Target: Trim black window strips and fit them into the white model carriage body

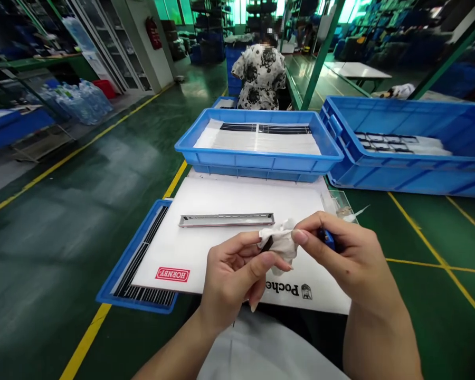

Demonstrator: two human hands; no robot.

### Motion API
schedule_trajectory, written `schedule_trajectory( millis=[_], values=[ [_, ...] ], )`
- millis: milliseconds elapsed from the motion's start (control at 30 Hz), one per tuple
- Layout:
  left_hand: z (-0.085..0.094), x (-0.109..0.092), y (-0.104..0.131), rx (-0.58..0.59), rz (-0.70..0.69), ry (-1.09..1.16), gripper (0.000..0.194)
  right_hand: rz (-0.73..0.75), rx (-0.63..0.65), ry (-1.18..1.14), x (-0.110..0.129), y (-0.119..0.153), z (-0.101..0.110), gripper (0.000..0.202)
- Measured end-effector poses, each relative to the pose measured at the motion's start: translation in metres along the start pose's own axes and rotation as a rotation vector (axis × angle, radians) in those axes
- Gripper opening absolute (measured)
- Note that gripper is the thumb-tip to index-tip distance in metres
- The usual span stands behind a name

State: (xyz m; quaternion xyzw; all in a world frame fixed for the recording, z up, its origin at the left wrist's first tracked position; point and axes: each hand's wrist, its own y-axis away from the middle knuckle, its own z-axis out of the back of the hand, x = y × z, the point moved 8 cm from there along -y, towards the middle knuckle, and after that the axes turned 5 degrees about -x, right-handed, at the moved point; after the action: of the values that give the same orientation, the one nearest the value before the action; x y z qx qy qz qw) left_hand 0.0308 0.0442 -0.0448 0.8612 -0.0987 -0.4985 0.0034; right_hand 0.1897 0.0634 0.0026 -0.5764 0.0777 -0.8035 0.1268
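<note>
Both hands meet above the front right of a white board (229, 195). My left hand (237, 274) is closed on a crumpled white cloth (285, 245), with a small dark piece (267, 244) showing at the cloth's left side. Thumb and forefinger of my right hand (344, 253) pinch the cloth's upper right edge. A blue object (326, 239) sits within the right hand, partly hidden by its fingers. Beyond the hands, a long narrow grey metal frame (226, 220) lies flat on the board, apart from both hands.
A blue tray (261, 160) with white sheets and dark strips stands at the board's far edge. Deeper blue crates (415, 171) are at the right. Another blue tray (142, 304) of dark strips sits lower left. A person (260, 74) is farther back.
</note>
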Motion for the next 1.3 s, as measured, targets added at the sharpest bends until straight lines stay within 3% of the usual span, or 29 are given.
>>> schedule_trajectory(
  millis=[200,367,700,1067,1300],
  values=[
    [-0.018,0.016,-0.008,0.015,-0.011,-0.069,0.018,0.034,-0.073,-0.042,-0.010,0.007,0.028,0.016],
    [-0.026,0.019,-0.017,0.007,-0.126,-0.097,0.010,0.141,-0.003,0.012,0.002,0.018,0.040,0.035],
    [-0.030,0.009,-0.014,0.093,-0.278,-0.195,0.024,0.074,0.324,-0.051,-0.005,0.022,0.015,0.041],
    [-0.025,-0.011,-0.017,0.160,-0.450,-0.275,0.021,-0.020,0.361,0.101,-0.004,0.022,0.005,0.042],
    [-0.017,-0.017,-0.018,0.175,-0.458,-0.249,0.025,-0.026,0.457,-0.007,-0.007,0.016,-0.012,0.042]
  ],
)
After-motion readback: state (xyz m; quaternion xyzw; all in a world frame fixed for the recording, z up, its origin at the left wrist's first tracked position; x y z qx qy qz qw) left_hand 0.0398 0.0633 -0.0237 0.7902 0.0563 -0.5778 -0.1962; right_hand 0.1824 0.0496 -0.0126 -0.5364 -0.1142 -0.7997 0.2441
